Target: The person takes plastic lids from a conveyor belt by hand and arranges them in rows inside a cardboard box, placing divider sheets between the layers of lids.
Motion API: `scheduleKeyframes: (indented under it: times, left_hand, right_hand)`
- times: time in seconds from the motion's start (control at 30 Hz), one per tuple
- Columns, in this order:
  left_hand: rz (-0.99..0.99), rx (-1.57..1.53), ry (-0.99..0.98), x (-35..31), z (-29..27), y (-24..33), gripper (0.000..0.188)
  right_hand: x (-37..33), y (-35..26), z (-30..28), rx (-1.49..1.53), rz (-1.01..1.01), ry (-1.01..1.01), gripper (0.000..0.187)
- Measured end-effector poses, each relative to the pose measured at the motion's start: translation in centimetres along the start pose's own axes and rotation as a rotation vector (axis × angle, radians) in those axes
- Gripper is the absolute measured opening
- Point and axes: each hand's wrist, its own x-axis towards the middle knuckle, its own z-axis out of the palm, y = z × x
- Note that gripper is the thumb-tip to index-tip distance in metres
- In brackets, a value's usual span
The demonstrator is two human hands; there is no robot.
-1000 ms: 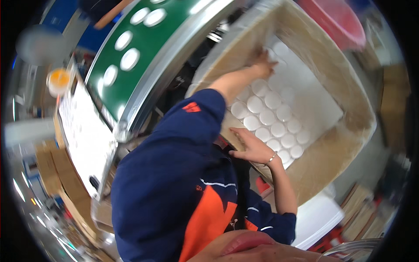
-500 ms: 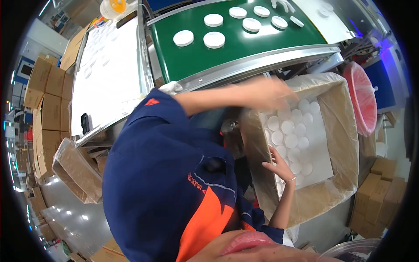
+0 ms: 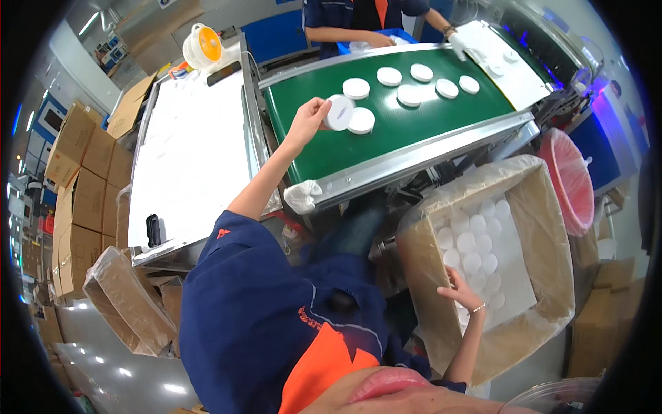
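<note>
Your left grip (image 3: 309, 123) pinches a round white disc (image 3: 338, 112).
It is left, over the green belt (image 3: 427, 123); your right grip (image 3: 465, 295) is spread at the left rim of the film-lined brown cardboard box (image 3: 529, 207).

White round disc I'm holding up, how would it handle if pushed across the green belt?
The white round disc seems stiff: no bend shows where the left grip pinches its edge. It's probably light, since that pinch alone supports it. Pushed flat on the shiny green belt, it would likely slide, not roll, being broad and shallow.
</note>
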Motion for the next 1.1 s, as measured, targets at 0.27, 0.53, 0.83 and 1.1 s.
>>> scheduleKeyframes:
  times: [0.27, 0.53, 0.83, 1.1]
  left_hand:
    - [-0.043, -0.79, -0.304, -8.6, 6.9, 10.5, 0.048]
    - [-0.082, -0.846, -0.292, -10.6, 7.7, 11.7, 0.053]
    - [0.063, -0.831, -0.339, -11.8, 7.6, 12.2, 0.042]
    - [-0.009, -0.888, -0.337, -12.7, 8.8, 12.7, 0.041]
  right_hand:
    - [0.9, -1.6, 0.0, 0.019, 0.032, 0.001, 0.091]
    - [0.8, -1.4, 0.2, 0.052, 0.027, -0.008, 0.092]
    - [0.9, -1.2, 0.1, 0.079, 0.035, -0.013, 0.095]
    - [0.9, -1.5, 0.2, 0.071, 0.044, -0.001, 0.094]
